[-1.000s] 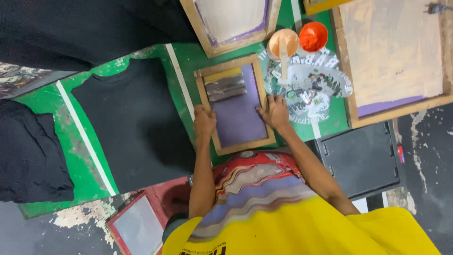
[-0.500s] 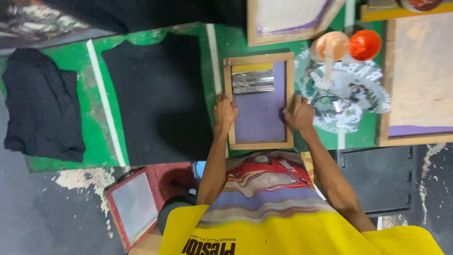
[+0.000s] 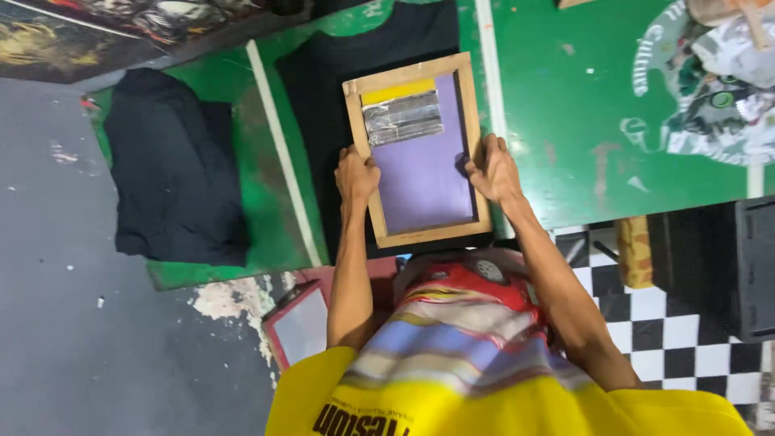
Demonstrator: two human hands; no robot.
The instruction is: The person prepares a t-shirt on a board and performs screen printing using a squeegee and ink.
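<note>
A wooden screen frame with purple mesh and strips of yellow and silver tape near its far end lies on a black shirt, which is spread flat on the green table. My left hand grips the frame's left rail. My right hand grips its right rail. Both arms reach forward from my yellow shirt, and a striped cloth covers my head.
A second black garment lies bunched at the table's left end. White stripes cross the table, and a printed design sits at the far right. Another framed screen leans below the table edge. A black case stands on the checkered floor.
Both hands have carried the frame left, from the bare green surface across the white stripe onto the black shirt. The view has shifted left with it.
</note>
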